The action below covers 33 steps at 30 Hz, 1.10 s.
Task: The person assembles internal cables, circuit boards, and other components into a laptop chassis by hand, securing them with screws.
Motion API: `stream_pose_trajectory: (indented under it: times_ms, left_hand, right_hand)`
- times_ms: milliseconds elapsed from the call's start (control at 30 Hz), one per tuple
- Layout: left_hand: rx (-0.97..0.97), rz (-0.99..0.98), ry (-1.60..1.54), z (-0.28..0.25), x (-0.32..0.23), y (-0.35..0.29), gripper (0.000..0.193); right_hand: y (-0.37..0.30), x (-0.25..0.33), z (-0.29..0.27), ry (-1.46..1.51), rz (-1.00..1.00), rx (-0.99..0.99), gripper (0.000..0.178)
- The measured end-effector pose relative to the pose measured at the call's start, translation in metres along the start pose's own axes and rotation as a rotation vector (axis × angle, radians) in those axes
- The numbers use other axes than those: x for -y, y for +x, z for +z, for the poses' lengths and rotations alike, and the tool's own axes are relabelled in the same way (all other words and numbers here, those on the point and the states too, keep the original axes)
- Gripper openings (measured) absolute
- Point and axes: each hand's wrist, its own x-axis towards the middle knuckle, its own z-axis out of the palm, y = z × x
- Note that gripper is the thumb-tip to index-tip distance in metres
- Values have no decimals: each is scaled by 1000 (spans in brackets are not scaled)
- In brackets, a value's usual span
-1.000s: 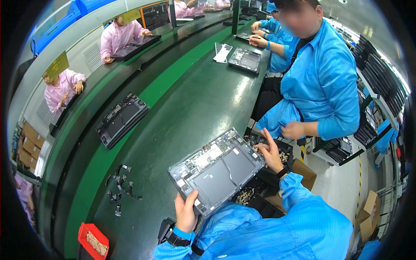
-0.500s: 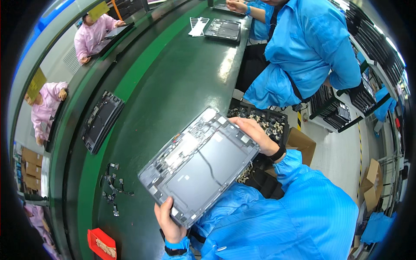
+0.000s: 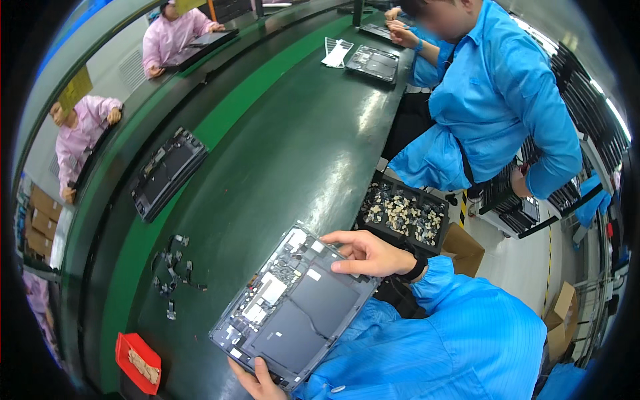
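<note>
An open laptop base (image 3: 293, 310), grey with exposed boards and two dark battery panels, is tilted up in front of me over the near edge of the green conveyor table (image 3: 280, 153). My left hand (image 3: 257, 381) grips its near bottom corner. My right hand (image 3: 367, 253) holds its upper right edge, fingers laid flat across the top of the chassis.
Several small dark loose parts (image 3: 175, 270) lie left of the base, beside a red bin (image 3: 138, 362). Another open chassis (image 3: 167, 172) rests farther left. A black tray of small parts (image 3: 403, 213) sits to the right. A person in blue (image 3: 493, 100) sits close on the right; people in pink work across the table.
The base has come down and nearer to me, staying tilted. My right hand has slid from its right side onto the upper edge; my left hand stays at the bottom corner.
</note>
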Motion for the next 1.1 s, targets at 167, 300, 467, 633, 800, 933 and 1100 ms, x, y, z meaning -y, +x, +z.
stream_pose_trajectory:
  times_ms: [167, 300, 467, 633, 800, 933, 1100]
  left_hand:
    - [-155, 216, 51, -13, 20, -7, 68]
    - [-245, 198, 34, -21, 24, -7, 69]
    - [-235, 118, -67, -34, 32, 1, 75]
    - [-476, 486, 421, -57, 89, 18, 61]
    - [-357, 397, 321, -49, 56, 27, 67]
    - [-222, 503, 261, -68, 57, 10, 67]
    - [-98, 236, 288, -120, 35, -37, 42]
  right_hand:
    - [25, 8, 25, -8, -47, 103, 62]
    - [47, 6, 48, -98, -57, 184, 63]
    - [64, -17, 66, -146, -25, 175, 60]
    - [82, -23, 80, -356, -6, 164, 55]
    - [66, -11, 66, -397, 153, -182, 49]
    - [73, -28, 38, -341, 51, -189, 54]
    - [86, -26, 35, -261, 71, -63, 52]
